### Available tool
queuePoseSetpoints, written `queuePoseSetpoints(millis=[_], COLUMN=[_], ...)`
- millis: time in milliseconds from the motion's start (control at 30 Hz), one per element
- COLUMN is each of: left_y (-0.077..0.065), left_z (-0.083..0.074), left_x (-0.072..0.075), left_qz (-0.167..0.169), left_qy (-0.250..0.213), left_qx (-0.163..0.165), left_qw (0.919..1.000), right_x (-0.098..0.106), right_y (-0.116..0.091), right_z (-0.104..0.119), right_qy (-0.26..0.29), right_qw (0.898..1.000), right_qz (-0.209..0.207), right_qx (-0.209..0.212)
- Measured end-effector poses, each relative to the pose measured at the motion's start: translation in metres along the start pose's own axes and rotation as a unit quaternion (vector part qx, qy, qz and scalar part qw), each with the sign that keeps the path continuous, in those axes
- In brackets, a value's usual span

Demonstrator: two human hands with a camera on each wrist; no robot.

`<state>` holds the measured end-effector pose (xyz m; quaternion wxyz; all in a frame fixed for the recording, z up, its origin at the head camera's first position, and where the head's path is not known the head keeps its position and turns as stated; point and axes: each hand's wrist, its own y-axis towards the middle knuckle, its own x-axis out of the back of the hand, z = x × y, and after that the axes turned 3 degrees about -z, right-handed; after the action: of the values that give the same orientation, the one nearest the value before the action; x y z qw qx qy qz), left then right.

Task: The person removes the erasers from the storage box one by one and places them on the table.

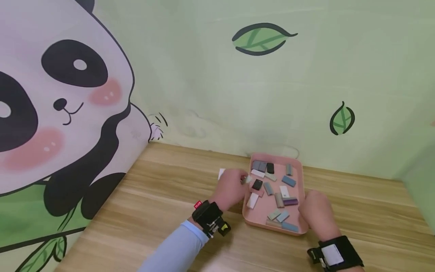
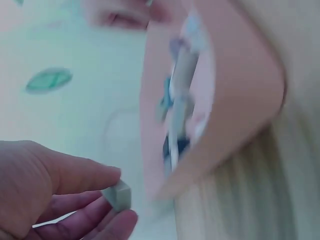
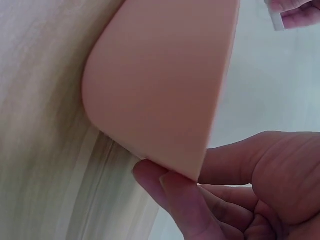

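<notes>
Just beside the left rim of a pink tray (image 3: 160, 90), the left hand (image 1: 231, 189) pinches a pale grey-green block (image 2: 120, 196), its thumb and fingers clamped on the small piece, which is clear of the tray wall in the left wrist view. On the opposite side, the right hand (image 1: 316, 211) grips the tray, its fingers clamped on the wall, with fingertips against the outside. The tray rests on a wood-grained surface (image 1: 367, 211), near the wall (image 1: 204, 94) behind it. Inside lie many small blocks in scattered order: a black block (image 1: 257, 184) near the left side, a white block (image 1: 252, 200) leaning in front of it, a purple block (image 1: 290, 202) by the right side, a tan block (image 1: 279, 200) just left of the purple one, and a blue block (image 1: 290, 227) in the front right corner. Part of a white item (image 1: 221, 172) shows behind the left hand; what it is cannot be told. Both wrists wear black straps, and a light blue sleeve (image 1: 176, 245) covers the left forearm. A large painted panda (image 1: 85, 113) fills the left of the head view.
</notes>
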<state>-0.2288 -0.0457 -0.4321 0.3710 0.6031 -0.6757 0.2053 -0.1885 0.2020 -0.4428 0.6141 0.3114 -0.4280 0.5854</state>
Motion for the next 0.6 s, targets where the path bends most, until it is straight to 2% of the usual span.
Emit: queuePoseSetpoints(millis=[67, 167, 300, 433, 600], left_y=[0.008, 0.021, 0.033, 0.036, 0.035], left_z=[0.013, 0.036, 0.067, 0.086, 0.098], left_x=[0.010, 0.022, 0.030, 0.032, 0.026], left_qz=[-0.033, -0.073, -0.122, -0.141, -0.138], left_qy=[-0.005, 0.012, 0.032, 0.039, 0.049], left_qx=[0.009, 0.032, 0.073, 0.098, 0.121], left_qw=[0.9994, 0.9967, 0.9893, 0.9844, 0.9818], right_x=[0.000, 0.000, 0.001, 0.001, 0.000], right_y=[0.000, 0.001, 0.000, 0.000, 0.003], right_z=[-0.001, -0.004, -0.005, -0.005, -0.004], right_qy=[0.015, 0.028, 0.038, 0.038, 0.033], right_qw=[1.000, 1.000, 0.999, 0.999, 0.999], right_qz=[0.011, 0.014, 0.016, 0.018, 0.016], right_qx=[-0.006, -0.006, -0.004, -0.005, -0.007])
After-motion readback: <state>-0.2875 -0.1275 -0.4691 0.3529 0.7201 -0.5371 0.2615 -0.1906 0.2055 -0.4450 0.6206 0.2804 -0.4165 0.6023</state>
